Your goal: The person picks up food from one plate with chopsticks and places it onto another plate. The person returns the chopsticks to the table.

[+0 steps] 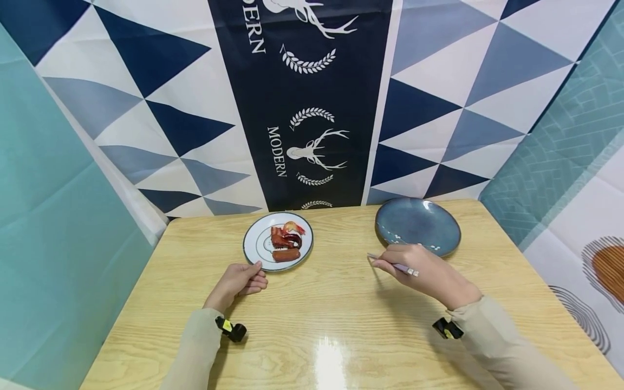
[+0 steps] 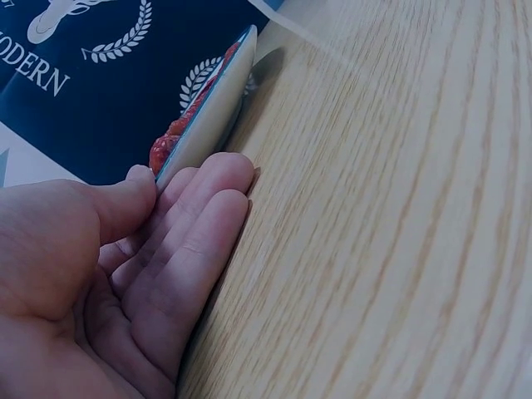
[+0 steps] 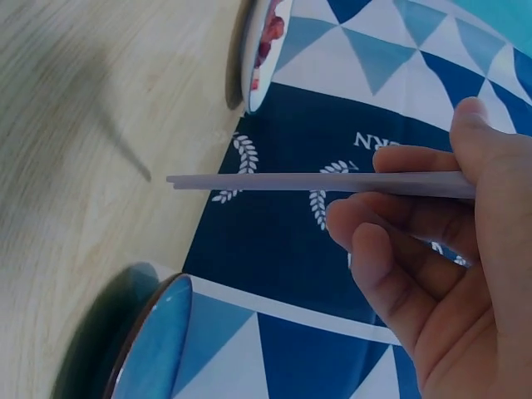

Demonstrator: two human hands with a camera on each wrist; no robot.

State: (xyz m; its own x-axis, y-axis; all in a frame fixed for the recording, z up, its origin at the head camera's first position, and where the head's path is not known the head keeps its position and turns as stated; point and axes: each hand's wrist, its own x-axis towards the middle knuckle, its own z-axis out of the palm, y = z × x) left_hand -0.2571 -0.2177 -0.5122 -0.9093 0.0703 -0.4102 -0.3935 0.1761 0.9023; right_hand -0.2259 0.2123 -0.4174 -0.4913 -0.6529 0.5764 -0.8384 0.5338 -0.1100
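Observation:
A white plate point(image 1: 254, 244) with dark rim lines stands at the back left of the table. On it lie a sausage point(image 1: 286, 255), reddish-brown strips like bacon point(image 1: 279, 238) and a shrimp-like piece point(image 1: 294, 227). My left hand point(image 1: 242, 279) pinches the plate's near edge, thumb on the rim and fingers beneath it. To the right, my right hand point(image 1: 429, 272) holds a pair of pale purple chopsticks point(image 3: 316, 182) above the table. Their tips are close together with nothing between them. Just beyond that hand sits a blue plate point(image 1: 414, 219) with small white flower marks.
The wooden table point(image 1: 292, 325) ends at a patterned cloth wall point(image 1: 317, 108) behind the plates. Plain teal cloth point(image 1: 49, 216) hangs on the left side, with another patterned cloth point(image 1: 575, 179) on the right. Both wrists carry small black cameras point(image 1: 232, 329).

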